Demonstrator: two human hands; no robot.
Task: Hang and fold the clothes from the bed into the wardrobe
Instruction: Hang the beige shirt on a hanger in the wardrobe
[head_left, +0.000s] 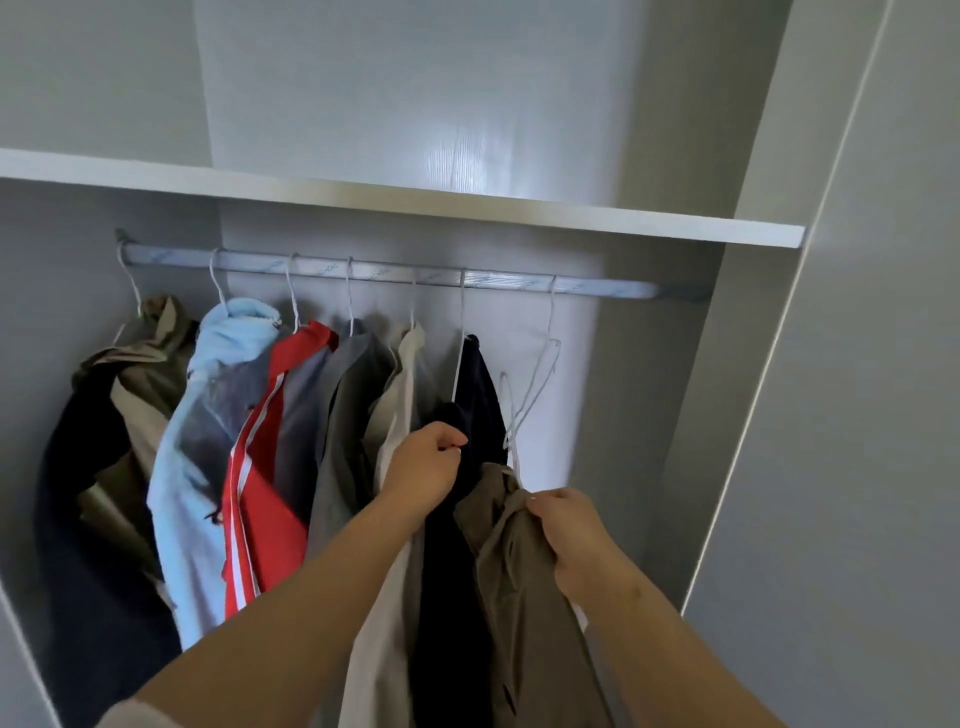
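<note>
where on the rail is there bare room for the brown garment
Free: the metal rail right of the empty wire hanger, up to the grey side wall. Crowded: left of it, from the navy garment leftwards.

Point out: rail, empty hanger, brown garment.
rail (613, 287), head view, bare stretch near its right end
empty hanger (540, 374), head view, its wire shoulder
brown garment (524, 582), head view, fabric below the right hand

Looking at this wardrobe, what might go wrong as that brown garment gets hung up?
The right hand grips only bunched cloth of the brown garment, so it might slide off its hanger. The empty hanger could get knocked off the rail. The left hand tugging the dark garment might unhook it.
</note>
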